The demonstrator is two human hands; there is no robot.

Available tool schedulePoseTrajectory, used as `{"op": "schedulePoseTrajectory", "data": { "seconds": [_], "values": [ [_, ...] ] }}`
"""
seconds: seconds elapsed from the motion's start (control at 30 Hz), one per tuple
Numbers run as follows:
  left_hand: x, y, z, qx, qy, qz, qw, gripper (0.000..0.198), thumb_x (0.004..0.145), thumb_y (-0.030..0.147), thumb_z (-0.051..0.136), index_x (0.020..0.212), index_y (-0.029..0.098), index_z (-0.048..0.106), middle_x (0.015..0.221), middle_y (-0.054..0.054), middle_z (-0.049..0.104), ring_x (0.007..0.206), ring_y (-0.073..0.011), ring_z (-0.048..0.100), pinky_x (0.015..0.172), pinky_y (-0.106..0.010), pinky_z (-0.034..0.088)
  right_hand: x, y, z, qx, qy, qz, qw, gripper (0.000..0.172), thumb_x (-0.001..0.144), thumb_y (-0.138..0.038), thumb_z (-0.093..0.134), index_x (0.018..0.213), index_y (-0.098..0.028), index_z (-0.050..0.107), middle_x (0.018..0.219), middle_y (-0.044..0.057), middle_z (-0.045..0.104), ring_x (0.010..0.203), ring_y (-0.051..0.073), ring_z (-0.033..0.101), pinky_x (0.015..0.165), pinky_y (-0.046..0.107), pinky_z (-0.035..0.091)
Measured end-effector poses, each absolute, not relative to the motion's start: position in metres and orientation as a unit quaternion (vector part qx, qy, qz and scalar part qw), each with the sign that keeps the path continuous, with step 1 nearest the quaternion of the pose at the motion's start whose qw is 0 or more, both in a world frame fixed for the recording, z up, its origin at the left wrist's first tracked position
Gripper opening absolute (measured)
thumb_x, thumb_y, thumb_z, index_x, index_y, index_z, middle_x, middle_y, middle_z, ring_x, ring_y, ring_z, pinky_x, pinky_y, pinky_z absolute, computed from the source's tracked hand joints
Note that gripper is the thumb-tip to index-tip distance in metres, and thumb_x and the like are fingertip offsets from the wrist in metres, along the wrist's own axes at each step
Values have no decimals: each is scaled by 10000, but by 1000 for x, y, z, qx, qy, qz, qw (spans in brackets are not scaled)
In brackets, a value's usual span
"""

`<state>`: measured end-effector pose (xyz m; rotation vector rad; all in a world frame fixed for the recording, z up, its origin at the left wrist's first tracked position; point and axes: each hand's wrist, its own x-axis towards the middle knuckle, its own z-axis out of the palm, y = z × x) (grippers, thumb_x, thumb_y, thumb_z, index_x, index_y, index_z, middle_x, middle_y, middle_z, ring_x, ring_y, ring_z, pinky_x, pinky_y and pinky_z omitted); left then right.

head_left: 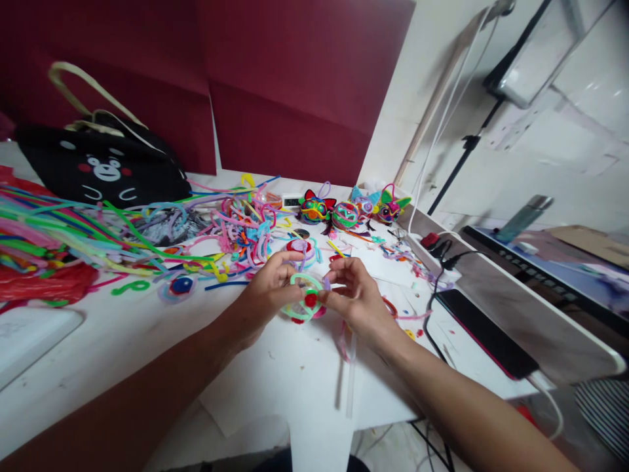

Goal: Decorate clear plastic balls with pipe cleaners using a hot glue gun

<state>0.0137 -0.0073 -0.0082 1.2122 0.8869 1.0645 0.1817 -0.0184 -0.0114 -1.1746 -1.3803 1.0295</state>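
Between my two hands, just above the white table, is a clear round ball (305, 303) wrapped with light green and red pipe cleaners. My left hand (272, 288) grips its left side, fingers curled around the edge. My right hand (358, 298) pinches at its right side, where a bit of purple pipe cleaner shows at the fingertips. Part of the ball is covered by my fingers. Just beyond it lie coils of pipe cleaner (301, 246) in pink and purple. A clear stick (351, 380) lies on the table below my right hand.
Bundles of pipe cleaners (39, 226) cover the left side, near a black bag (105, 170). Several finished animal-face balls (345, 215) stand at the back. A phone (486, 331) with a cable lies at the right. A white box (37, 334) sits at the left edge.
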Motion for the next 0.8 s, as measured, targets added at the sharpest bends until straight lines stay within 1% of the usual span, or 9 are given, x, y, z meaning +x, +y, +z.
{"op": "schedulePoseTrajectory", "data": {
  "seconds": [0.33,0.57,0.7,0.8],
  "values": [
    [13,-7,-9,527,380,458,606,581,667,187,695,1198,205,461,837,8,598,759,-174,584,648,-284,454,182,-19,-11,-484,-565,436,506,454,576,-260,697,969,-222,472,895,12,561,843,194,552,694,341,498],
    [12,-6,-9,524,375,453,616,587,667,190,691,1207,213,463,918,-22,625,811,-199,612,685,-308,463,182,-19,-10,-479,-560,445,510,459,569,-244,699,968,-227,471,889,5,561,824,180,554,674,320,500],
    [12,-6,-9,523,377,455,614,587,659,190,690,1205,214,473,908,-20,632,822,-204,616,695,-313,469,182,-19,-11,-478,-559,440,514,452,571,-243,697,965,-228,475,891,4,564,829,180,558,674,317,501],
    [12,-5,-10,523,376,457,613,592,651,186,690,1202,209,474,884,-13,626,789,-195,612,676,-306,469,182,-19,-11,-481,-558,439,514,446,574,-239,697,961,-229,477,890,3,566,830,180,562,681,320,504]
  ]
}}
